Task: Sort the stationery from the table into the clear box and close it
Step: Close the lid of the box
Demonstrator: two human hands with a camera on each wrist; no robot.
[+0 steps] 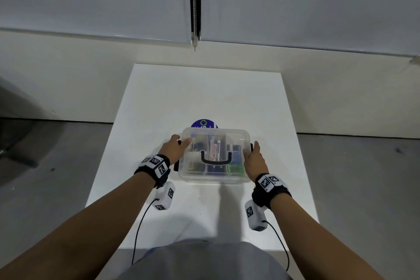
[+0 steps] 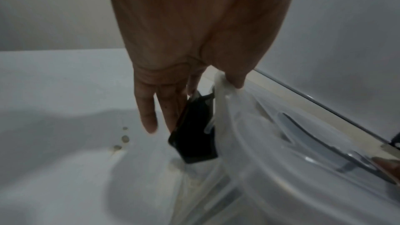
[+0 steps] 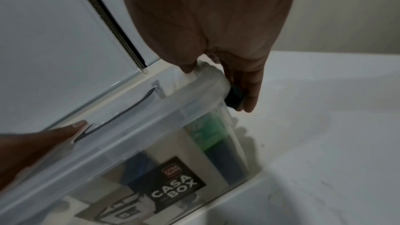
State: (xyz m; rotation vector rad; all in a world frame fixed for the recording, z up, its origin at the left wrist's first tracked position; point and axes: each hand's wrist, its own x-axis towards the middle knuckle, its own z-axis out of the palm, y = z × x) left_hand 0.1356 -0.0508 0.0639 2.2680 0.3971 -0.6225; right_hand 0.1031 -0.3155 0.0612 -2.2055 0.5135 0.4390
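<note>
Left hand (image 1: 176, 149) — at the left end of the clear box (image 1: 214, 177); thumb lies on the lid (image 1: 236, 135), fingers reach down the side over the black left latch (image 2: 194, 131). Fingers fairly straight, only loosely bent, touching the latch.

Right hand (image 1: 254, 161) — at the right end of the box; thumb presses the lid edge, fingers extended down over the dark right latch (image 3: 234, 96), touching it.

Clear box — stands on the white table (image 1: 159, 98), near its front half; lid in place with black carry handle (image 1: 216, 158) on top. Stationery visible through the plastic: pens, blue and green items, not all identifiable.

Label (image 3: 178, 184) — black, on the front wall, reads "CASA BOX"; smaller print above it unreadable.

Round blue object (image 1: 203, 123) — just behind the box, printing illegible.
</note>
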